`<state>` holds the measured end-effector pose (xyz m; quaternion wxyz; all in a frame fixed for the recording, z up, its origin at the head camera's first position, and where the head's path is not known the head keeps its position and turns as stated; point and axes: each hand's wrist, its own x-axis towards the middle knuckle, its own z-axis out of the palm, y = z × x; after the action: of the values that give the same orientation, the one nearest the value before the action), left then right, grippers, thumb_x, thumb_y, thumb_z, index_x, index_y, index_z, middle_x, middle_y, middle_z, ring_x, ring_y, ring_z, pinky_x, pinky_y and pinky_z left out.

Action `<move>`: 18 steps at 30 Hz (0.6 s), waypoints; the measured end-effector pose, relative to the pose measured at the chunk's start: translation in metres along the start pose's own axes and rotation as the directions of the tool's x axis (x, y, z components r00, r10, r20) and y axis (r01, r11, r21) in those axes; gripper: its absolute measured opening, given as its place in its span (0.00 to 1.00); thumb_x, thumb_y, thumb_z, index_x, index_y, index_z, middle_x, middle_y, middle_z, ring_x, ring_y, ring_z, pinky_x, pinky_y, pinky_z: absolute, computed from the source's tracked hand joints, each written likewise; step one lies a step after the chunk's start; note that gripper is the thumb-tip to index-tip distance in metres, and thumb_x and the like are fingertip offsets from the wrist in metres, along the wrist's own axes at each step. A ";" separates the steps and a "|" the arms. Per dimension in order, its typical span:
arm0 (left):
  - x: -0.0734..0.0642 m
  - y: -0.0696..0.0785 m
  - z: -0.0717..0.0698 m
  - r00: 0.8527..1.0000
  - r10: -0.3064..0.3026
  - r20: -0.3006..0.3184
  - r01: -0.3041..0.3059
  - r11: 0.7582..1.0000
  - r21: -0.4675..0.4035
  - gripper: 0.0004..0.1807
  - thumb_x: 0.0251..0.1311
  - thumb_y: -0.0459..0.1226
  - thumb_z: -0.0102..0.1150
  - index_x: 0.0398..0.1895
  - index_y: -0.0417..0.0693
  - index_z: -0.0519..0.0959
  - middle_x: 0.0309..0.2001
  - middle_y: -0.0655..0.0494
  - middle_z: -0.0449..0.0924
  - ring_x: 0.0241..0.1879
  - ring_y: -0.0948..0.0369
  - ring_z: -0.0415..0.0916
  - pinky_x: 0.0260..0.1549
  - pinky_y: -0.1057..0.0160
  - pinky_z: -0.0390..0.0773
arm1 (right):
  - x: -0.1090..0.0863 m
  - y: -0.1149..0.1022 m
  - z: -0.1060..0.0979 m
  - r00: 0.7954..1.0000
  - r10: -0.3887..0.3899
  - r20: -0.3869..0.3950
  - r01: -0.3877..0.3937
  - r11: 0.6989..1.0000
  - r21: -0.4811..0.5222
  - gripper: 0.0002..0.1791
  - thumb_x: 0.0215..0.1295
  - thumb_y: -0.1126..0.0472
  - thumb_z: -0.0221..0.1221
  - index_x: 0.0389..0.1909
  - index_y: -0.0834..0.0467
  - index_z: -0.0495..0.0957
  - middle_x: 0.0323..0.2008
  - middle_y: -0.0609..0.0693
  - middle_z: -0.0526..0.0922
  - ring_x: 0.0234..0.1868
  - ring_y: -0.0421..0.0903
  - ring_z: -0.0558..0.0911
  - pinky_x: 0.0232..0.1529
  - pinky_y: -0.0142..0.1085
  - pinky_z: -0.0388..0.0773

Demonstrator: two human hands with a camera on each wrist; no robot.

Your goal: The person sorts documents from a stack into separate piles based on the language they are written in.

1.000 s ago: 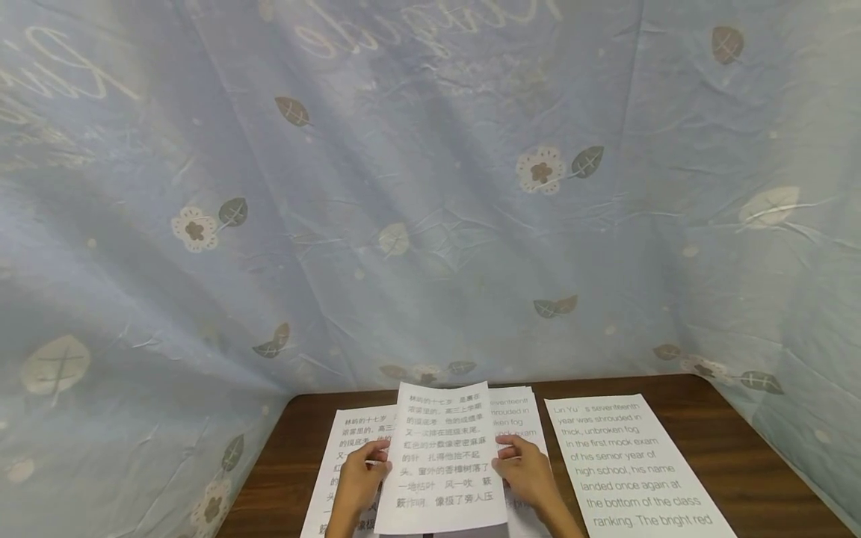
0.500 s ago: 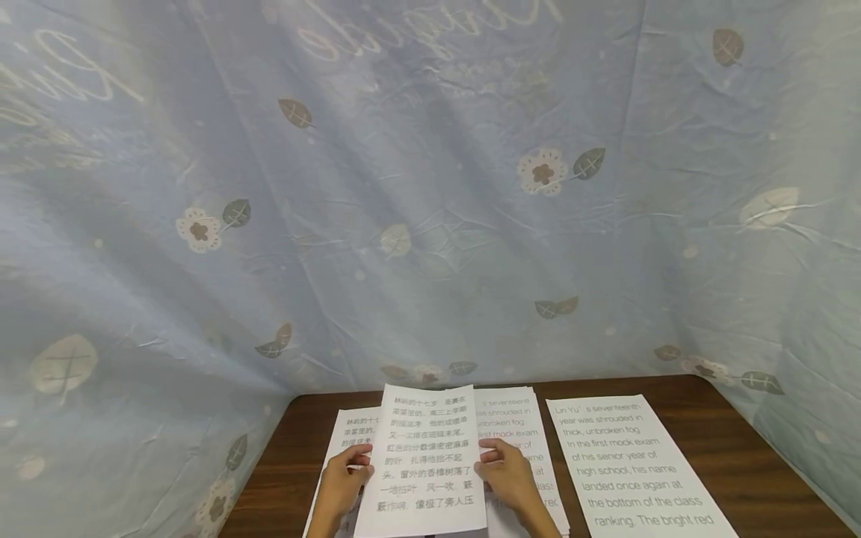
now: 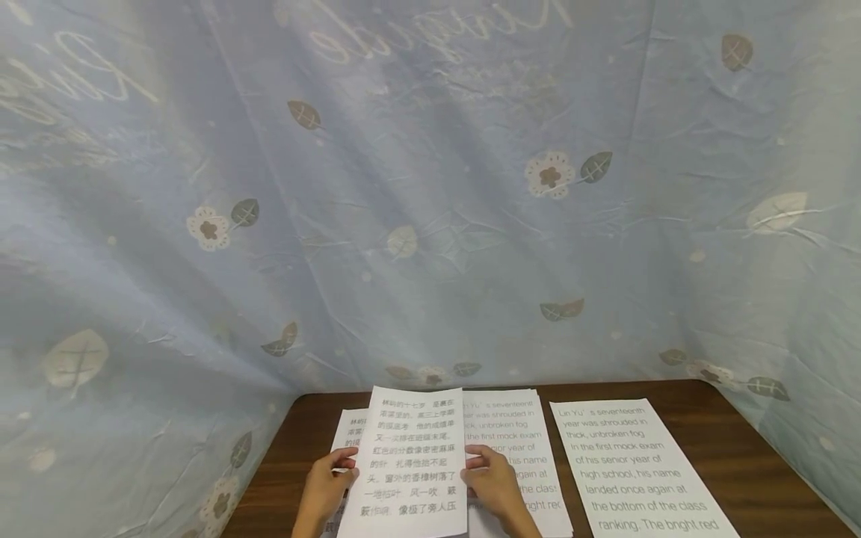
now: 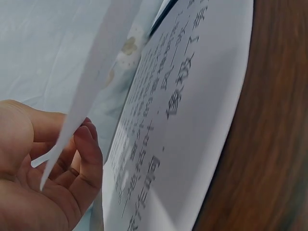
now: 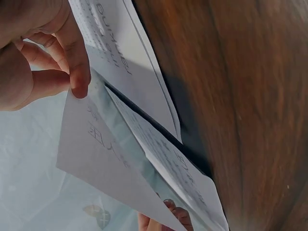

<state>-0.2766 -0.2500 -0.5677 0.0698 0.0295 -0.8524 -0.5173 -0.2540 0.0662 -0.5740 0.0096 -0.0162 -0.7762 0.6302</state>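
Judging the sheet light and limp, I favour its side edges, where fingers of left hand and right hand pinch it.

Head cam's looking forward and down, mostly catching leaf-print cloth; both wrist cams are peering sideways up close, sharing the held Chinese-text sheet.

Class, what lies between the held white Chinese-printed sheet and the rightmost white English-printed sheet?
In the head view, the right hand, a white English-printed paper pile, then a bare strip of brown wooden table.
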 end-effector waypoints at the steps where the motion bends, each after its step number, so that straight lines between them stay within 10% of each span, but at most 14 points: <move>1: 0.000 -0.001 -0.002 1.000 0.002 -0.002 -0.002 1.000 0.002 0.21 0.62 0.27 0.66 0.60 0.35 0.84 0.43 0.46 0.86 0.38 0.60 0.80 0.31 0.66 0.79 | -0.001 0.000 0.002 1.000 -0.002 0.004 0.002 1.000 0.004 0.29 0.62 0.69 0.64 0.66 0.71 0.77 0.45 0.56 0.85 0.35 0.43 0.86 0.34 0.38 0.88; 18: 0.001 -0.019 -0.028 1.000 -0.021 0.001 0.021 1.000 0.009 0.21 0.60 0.25 0.66 0.58 0.33 0.84 0.43 0.46 0.85 0.40 0.59 0.77 0.33 0.68 0.75 | -0.004 0.001 0.028 0.999 -0.002 0.051 0.000 0.999 0.037 0.29 0.63 0.70 0.64 0.67 0.71 0.76 0.45 0.55 0.85 0.35 0.43 0.87 0.35 0.35 0.88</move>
<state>-0.2735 -0.2831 -0.5719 0.0637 0.0387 -0.8544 -0.5143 -0.2512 0.0384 -0.5807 -0.0096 0.0005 -0.7644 0.6447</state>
